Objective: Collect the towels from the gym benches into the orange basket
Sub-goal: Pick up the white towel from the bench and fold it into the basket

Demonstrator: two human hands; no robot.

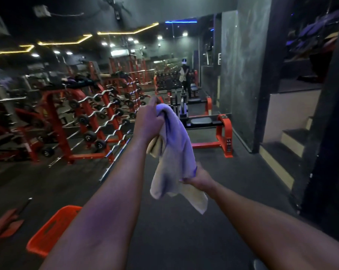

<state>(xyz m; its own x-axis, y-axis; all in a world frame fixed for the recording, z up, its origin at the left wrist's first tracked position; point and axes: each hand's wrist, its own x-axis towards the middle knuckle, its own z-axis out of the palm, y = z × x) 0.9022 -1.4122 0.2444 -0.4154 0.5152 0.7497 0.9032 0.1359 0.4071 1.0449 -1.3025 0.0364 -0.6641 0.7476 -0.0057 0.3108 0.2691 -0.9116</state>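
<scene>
The person is standing in a dim gym and holding a pale towel (174, 152) out in front with both arms stretched forward. The left hand (148, 121) is closing around the bunched upper end of the towel, with the fingers curled over the cloth and a cream fold poking out just below the wrist. The right hand (198, 178) is gripping the towel lower down, nearer to the camera, pinching its edge so that the loose bottom corner is hanging free beneath it. The cloth is draping between the two hands and is catching a purple tint from the lighting. The orange basket (40, 242) is sitting on the dark floor (184, 240) at the near left, partly hidden behind the left forearm, with one of its handle slots showing in its side wall; the towel is hanging in the air to the right of it and farther off, not touching it. Beyond the hands, a low bench (201, 121) with a dark pad and an orange frame is standing in the middle distance. To the left, an orange barbell rack (98, 114) is carrying rows of curl bars with black plates, and a straight chrome bar (114, 156) is lying beside its base. Steps (289, 145) are rising at the right, and a wall mirror (174, 61) is reflecting the room at the far end under yellow ceiling light strips (65, 42).
</scene>
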